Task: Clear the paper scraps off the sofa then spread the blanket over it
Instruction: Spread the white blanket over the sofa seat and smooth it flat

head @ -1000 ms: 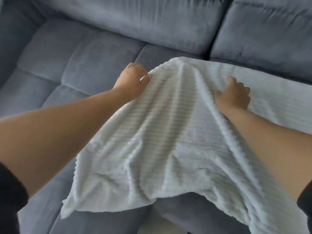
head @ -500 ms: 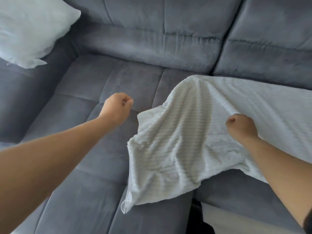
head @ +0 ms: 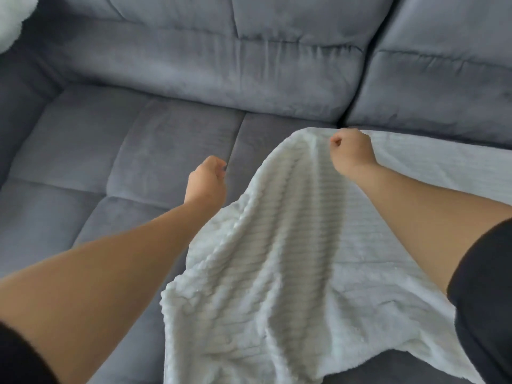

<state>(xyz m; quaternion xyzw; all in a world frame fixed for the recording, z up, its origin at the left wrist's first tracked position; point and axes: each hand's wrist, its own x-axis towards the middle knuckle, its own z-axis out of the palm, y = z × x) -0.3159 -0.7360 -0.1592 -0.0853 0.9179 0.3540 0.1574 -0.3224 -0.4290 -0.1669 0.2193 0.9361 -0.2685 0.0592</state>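
A white ribbed blanket (head: 291,259) lies rumpled over the right part of the grey sofa seat (head: 124,162), and its near edge hangs over the seat front. My right hand (head: 352,152) is curled at the blanket's far edge by the backrest and grips the cloth there; a ridge of fabric runs down from it. My left hand (head: 206,180) hovers over the bare seat just left of the blanket, with curled fingers and nothing in it. No paper scraps are in view.
The sofa backrest cushions (head: 249,65) run across the top, with a gap between two of them behind my right hand. A white pillow (head: 11,20) shows at the top left corner. The left seat cushions are uncovered.
My left hand let go of the blanket's left edge and now hangs free beside it. My right hand moved up the blanket to its far edge near the backrest.
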